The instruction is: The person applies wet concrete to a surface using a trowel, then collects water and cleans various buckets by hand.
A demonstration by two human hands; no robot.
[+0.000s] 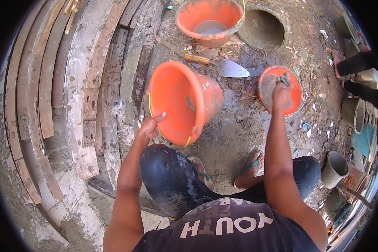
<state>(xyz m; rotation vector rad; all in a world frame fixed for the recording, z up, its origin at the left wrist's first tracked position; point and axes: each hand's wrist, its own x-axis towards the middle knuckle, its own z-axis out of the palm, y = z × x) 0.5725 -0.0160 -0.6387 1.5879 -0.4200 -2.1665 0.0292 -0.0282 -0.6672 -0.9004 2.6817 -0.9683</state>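
Observation:
My left hand point(149, 127) is closed on the near rim of a large orange bucket point(208, 90), which is tipped so its mouth faces left. Its inside shows a grey patch near the bottom, and a yellow handle hangs along the rim. Over a smaller orange bucket point(297, 101) at the right, my right hand point(282, 96) grips a wet grey rag point(284, 79). Greyish water seems to lie in that small bucket, partly hidden by the hand. A pointed trowel point(231, 69) with a wooden handle rests on the ground between and beyond the two buckets.
Another orange bucket point(185, 19) with murky liquid stands ahead, beside a round grey tub point(262, 29). Stacked wooden planks point(77, 75) line the left. Several grey buckets, including one near my knee point(335, 168), stand at the right, near another person's legs point(359, 65). The ground is muddy.

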